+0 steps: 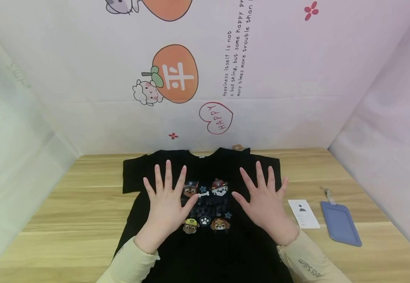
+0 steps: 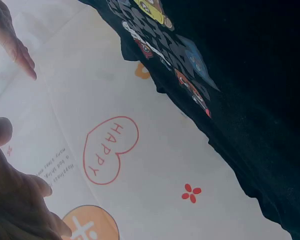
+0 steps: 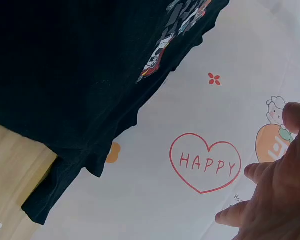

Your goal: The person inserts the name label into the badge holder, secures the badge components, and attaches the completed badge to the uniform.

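Observation:
A black T-shirt (image 1: 205,251) with cartoon dog heads printed on its chest lies spread on the wooden table, neckline toward the back wall. Over the left part of the shirt is my left hand (image 1: 166,208), fingers straight and spread, thumb beside the print. My right hand (image 1: 266,204) is spread the same way over the shirt's right side, near the sleeve. Neither hand holds anything. In the left wrist view the left hand (image 2: 15,195) shows at the lower left edge, apart from the shirt (image 2: 260,100). The right wrist view has the right hand (image 3: 280,195) at its right edge.
Right of the shirt lie a white card (image 1: 304,214) with a printed figure and a blue badge holder (image 1: 341,224) with a clip. The wooden table (image 1: 67,220) ends at a white printed cloth (image 1: 279,78) behind, with white cloth walls on both sides.

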The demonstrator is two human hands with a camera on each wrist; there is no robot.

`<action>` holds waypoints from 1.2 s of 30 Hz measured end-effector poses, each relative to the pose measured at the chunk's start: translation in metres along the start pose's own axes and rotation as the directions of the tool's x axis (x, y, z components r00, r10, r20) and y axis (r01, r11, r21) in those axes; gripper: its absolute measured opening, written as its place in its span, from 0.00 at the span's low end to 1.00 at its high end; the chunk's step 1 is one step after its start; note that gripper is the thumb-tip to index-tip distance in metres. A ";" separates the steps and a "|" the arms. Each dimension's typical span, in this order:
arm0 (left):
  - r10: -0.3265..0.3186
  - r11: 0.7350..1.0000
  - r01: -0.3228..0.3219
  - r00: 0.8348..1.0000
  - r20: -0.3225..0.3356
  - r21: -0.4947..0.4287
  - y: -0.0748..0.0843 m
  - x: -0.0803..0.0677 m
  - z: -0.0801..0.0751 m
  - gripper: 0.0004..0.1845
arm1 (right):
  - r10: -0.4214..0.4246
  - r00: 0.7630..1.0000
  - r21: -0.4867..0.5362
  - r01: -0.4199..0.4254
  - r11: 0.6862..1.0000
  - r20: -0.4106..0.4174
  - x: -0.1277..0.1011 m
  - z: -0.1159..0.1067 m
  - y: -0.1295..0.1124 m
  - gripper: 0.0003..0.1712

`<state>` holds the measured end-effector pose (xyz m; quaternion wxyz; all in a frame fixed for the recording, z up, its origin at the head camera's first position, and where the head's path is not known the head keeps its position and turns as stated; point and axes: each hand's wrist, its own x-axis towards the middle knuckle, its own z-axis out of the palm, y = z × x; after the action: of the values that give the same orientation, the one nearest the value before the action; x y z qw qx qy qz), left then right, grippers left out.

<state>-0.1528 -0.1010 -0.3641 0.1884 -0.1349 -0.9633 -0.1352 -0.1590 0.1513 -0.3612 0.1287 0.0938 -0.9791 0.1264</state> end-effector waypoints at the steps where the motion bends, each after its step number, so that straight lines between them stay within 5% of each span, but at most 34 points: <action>1: -0.002 1.000 0.002 1.000 0.005 -0.001 0.000 0.000 0.000 0.44 | -0.001 1.000 0.003 0.001 1.000 -0.001 0.000 0.000 0.000 0.40; 13: -0.012 1.000 0.012 1.000 0.021 -0.022 -0.001 0.002 -0.002 0.43 | 0.017 1.000 -0.016 -0.017 1.000 0.004 -0.004 -0.008 0.013 0.41; 21: 0.012 0.984 -0.013 1.000 -0.003 -0.179 -0.006 0.002 -0.007 0.39 | 0.023 0.999 -0.018 -0.024 1.000 -0.047 -0.010 -0.019 0.042 0.42; 24: -0.006 0.953 0.015 0.999 0.033 -0.302 -0.007 0.002 -0.010 0.38 | 0.046 0.998 0.022 -0.045 0.999 -0.047 -0.012 -0.025 0.060 0.45; 28: -0.039 0.881 0.088 0.993 0.114 -0.465 -0.009 0.001 -0.012 0.38 | 0.101 0.995 0.089 -0.101 0.991 -0.004 -0.013 -0.038 0.083 0.49; 36: -0.023 0.759 0.138 0.983 0.184 -0.636 -0.012 0.004 -0.012 0.34 | 0.158 0.985 0.202 -0.170 0.964 0.075 -0.018 -0.050 0.129 0.51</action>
<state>-0.1559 -0.1150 -0.3548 0.0440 -0.1606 -0.8747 -0.4551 -0.1585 0.2904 -0.3485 0.0789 0.0289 -0.9683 0.2354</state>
